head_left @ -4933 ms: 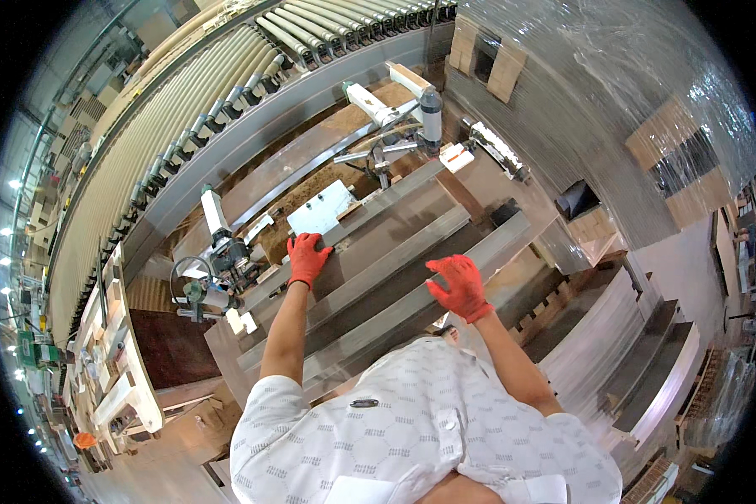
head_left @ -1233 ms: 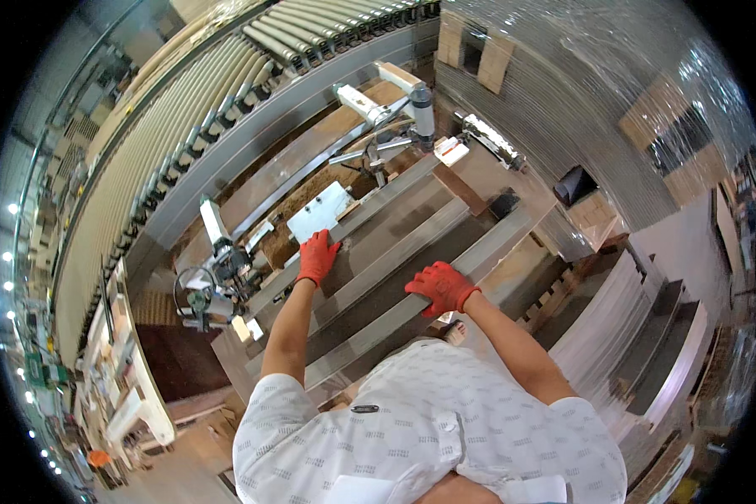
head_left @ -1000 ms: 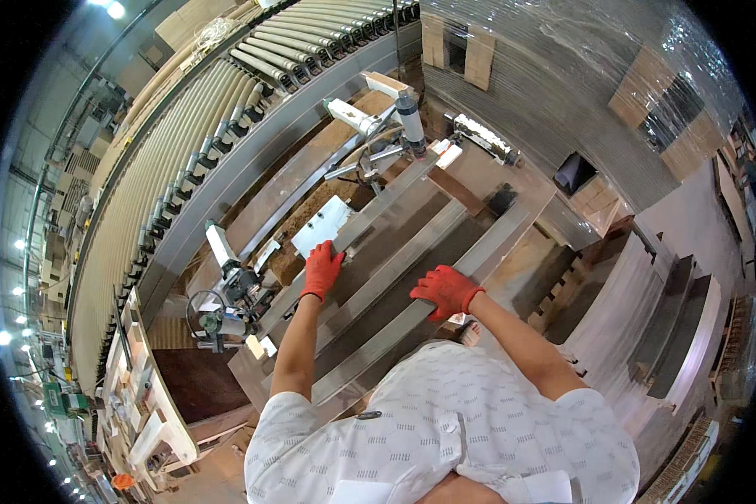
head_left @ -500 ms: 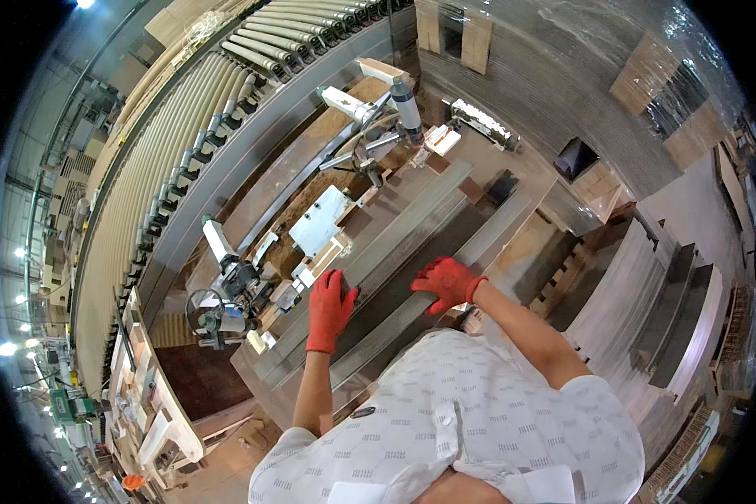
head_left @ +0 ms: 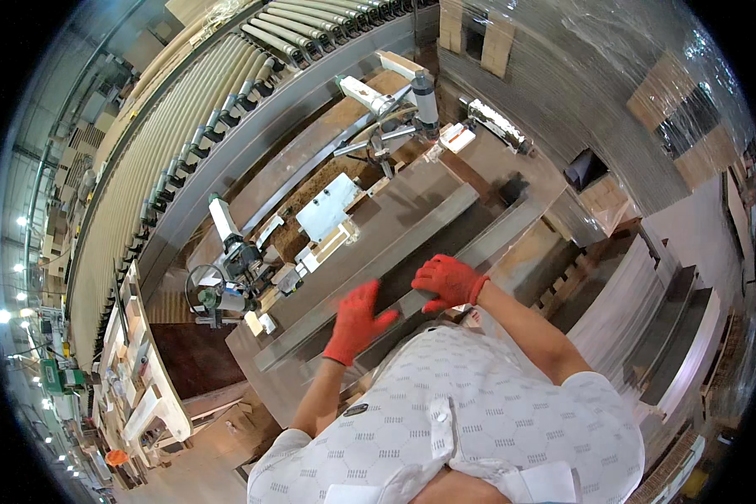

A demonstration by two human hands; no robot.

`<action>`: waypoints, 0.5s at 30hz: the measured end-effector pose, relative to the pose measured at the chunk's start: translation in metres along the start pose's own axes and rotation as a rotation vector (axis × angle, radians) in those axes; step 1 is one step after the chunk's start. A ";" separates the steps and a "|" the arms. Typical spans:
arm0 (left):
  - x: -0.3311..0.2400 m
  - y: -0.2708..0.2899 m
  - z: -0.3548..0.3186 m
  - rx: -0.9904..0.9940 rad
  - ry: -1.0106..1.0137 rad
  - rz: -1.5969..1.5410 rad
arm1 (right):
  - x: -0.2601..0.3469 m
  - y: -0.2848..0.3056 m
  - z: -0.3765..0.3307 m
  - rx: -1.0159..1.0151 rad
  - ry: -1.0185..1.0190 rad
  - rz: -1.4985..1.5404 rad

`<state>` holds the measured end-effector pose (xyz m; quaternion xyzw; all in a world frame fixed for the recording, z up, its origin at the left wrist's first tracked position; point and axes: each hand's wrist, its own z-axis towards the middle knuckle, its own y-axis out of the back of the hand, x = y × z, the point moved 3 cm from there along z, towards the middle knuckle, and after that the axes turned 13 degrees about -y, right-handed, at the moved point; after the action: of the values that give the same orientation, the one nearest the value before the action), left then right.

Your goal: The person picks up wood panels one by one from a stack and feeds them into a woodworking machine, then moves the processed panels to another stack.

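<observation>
Two long grey boards lie side by side on a brown worktable in front of me, the far board [head_left: 399, 252] and the near board [head_left: 497, 233], with a dark gap between them. My left hand [head_left: 357, 326], in a red glove, is over the gap towards the near board, thumb apart from the fingers. Slight blur hides whether it touches either board. My right hand [head_left: 450, 282], also gloved in red, lies across the near board, its fingers bent over the far edge and its thumb on the near side.
Behind the boards stand two clamp-like machine heads [head_left: 242, 252] [head_left: 395, 126] and a white plate [head_left: 326, 208]. A roller conveyor [head_left: 206, 105] runs along the far left. Film-wrapped stacked sheets [head_left: 554, 92] rise at the back right, and pale stacked boards [head_left: 617, 311] stand at right.
My left hand has left the far board and moved right and nearer to me. My right hand stays on the near board, fingers more bent. The whole view has shifted slightly.
</observation>
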<state>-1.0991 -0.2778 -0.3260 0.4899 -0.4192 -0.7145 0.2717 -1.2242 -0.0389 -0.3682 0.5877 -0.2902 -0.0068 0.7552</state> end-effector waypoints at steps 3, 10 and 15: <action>-0.028 -0.012 -0.010 0.163 0.078 0.031 | 0.014 0.023 0.010 0.000 -0.015 0.009; 0.030 0.030 0.016 -0.115 0.076 0.179 | 0.011 0.065 0.049 -0.447 -0.131 -0.006; 0.124 0.031 0.025 -0.110 0.191 0.209 | 0.001 0.045 0.040 -0.484 -0.294 0.012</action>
<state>-1.1686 -0.3843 -0.3532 0.4935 -0.4004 -0.6545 0.4097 -1.2560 -0.0609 -0.3215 0.3810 -0.3902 -0.1568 0.8234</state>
